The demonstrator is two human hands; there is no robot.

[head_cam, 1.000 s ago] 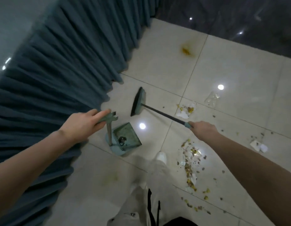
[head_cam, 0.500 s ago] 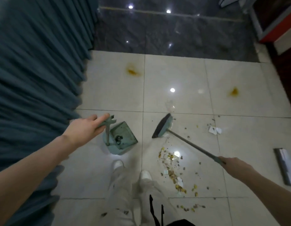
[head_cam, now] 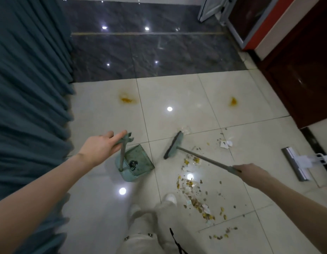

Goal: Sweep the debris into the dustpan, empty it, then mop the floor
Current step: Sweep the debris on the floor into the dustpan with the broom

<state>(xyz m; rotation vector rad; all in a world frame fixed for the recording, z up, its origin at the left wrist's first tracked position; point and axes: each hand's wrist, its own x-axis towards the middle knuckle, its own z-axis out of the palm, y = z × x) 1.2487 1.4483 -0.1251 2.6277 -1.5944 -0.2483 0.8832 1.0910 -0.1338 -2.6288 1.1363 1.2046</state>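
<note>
1. Left grip (head_cam: 100,149) clenched on the handle top of the dustpan (head_cam: 139,160). Pan stands on the floor (head_cam: 177,92) just below it.
2. Right grip (head_cam: 250,173) grasping the handle end of the broom (head_cam: 174,145). Brush head is far ahead-left of it, near the pan, not touching.
3. Debris (head_cam: 193,191) is scattered between both grips, nearer the right one.
4. Mop (head_cam: 296,162) lies flat, right of the right grip.

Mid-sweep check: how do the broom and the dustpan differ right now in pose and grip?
The dustpan has its handle nearly upright in the left hand; the broom has its handle slanting low from the right hand. The dustpan sits left of the debris with a small dark clump inside; the broom's head lies at the debris's far edge. Both are pale green.
</note>
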